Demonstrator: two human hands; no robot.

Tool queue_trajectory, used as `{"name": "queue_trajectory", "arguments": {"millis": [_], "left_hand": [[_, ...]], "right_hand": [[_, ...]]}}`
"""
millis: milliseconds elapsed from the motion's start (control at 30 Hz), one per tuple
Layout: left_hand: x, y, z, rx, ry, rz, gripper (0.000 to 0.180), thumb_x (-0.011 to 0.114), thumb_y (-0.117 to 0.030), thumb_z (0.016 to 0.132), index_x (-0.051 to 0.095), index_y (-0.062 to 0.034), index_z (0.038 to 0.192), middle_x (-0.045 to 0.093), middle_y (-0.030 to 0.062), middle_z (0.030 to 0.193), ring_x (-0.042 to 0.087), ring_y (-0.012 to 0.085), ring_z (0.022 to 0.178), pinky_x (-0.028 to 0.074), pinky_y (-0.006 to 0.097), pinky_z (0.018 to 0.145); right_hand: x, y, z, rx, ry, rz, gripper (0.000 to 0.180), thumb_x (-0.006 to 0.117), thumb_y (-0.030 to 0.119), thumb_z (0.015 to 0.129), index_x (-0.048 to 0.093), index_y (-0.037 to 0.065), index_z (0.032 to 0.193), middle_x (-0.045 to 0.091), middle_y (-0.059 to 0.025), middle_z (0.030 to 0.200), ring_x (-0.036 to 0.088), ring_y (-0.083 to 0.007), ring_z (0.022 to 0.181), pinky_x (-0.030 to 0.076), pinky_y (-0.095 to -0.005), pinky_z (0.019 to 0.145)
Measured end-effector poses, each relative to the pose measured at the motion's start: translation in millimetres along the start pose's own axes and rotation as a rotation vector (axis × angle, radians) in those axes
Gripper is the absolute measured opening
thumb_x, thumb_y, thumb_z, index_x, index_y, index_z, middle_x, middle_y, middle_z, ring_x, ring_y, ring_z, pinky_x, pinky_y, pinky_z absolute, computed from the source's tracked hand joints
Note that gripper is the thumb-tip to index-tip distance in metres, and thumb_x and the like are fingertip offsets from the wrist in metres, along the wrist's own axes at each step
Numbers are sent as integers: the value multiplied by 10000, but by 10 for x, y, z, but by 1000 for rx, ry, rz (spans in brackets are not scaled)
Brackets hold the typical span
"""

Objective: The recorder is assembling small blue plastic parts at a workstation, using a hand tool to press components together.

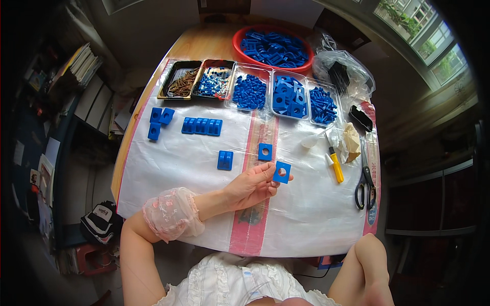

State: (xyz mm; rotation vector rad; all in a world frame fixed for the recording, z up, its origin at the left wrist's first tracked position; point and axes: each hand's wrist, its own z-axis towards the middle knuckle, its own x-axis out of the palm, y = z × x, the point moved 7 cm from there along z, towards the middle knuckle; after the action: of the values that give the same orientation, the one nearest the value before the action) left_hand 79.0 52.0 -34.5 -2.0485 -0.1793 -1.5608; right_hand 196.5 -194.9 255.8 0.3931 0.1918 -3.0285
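My left hand (253, 187) is closed, its thumb and fingers pinching a blue square plate with a round hole (286, 172) above the table's middle. Just beyond it a similar blue plate with a hole (265, 151) lies on the white sheet. A blue ridged block (225, 160) lies to the left of those fingers. Farther left is a row of blue ridged pieces (202, 126), with a small group of blue blocks with holes (154, 131) beside it. My right arm (370, 260) is bent at the lower right, and its hand is out of the picture.
Trays of brown screws (182, 83), small metal and blue bits (215, 81) and blue plastic parts (249, 92) line the back. Behind them stands a red basin (311, 59). To the right lie a yellow-handled screwdriver (337, 169), black scissors (365, 188) and a plastic bag (357, 71).
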Motion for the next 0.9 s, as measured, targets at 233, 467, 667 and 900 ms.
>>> {"name": "queue_trajectory", "arguments": {"millis": [233, 467, 667, 900], "left_hand": [[11, -1, -7, -2, -2, 28, 290, 497, -273, 1041, 516, -51, 1227, 584, 110, 1214, 506, 36, 804, 490, 163, 711], [27, -13, -9, -8, -12, 12, 282, 507, -249, 1039, 497, -52, 1240, 573, 131, 1210, 505, 45, 840, 475, 175, 708], [47, -20, -37, 1, -5, 28, 292, 522, -275, 1030, 504, -64, 1232, 582, 114, 1193, 502, 35, 835, 471, 174, 710], [51, -18, -23, -2, 12, 33, 292, 527, -279, 1028, 506, -69, 1229, 583, 111, 1198, 503, 37, 837, 471, 174, 715]], "right_hand": [[-44, -202, 21, 207, -25, 260, 330, 556, -51, 877, 410, 62, 1151, 459, -84, 1139, 582, -158, 823, 449, -334, 702], [-43, -439, 1, 489, -109, 601, 309, 558, -22, 895, 404, 62, 1149, 483, -115, 1121, 591, -184, 818, 462, -347, 704], [-72, -527, -40, 658, -181, 873, 292, 560, 3, 910, 398, 61, 1147, 504, -141, 1104, 599, -207, 814, 473, -358, 706], [-44, -608, -5, 795, -216, 1059, 277, 562, 32, 928, 392, 60, 1145, 528, -172, 1086, 608, -233, 809, 486, -372, 708]]}}
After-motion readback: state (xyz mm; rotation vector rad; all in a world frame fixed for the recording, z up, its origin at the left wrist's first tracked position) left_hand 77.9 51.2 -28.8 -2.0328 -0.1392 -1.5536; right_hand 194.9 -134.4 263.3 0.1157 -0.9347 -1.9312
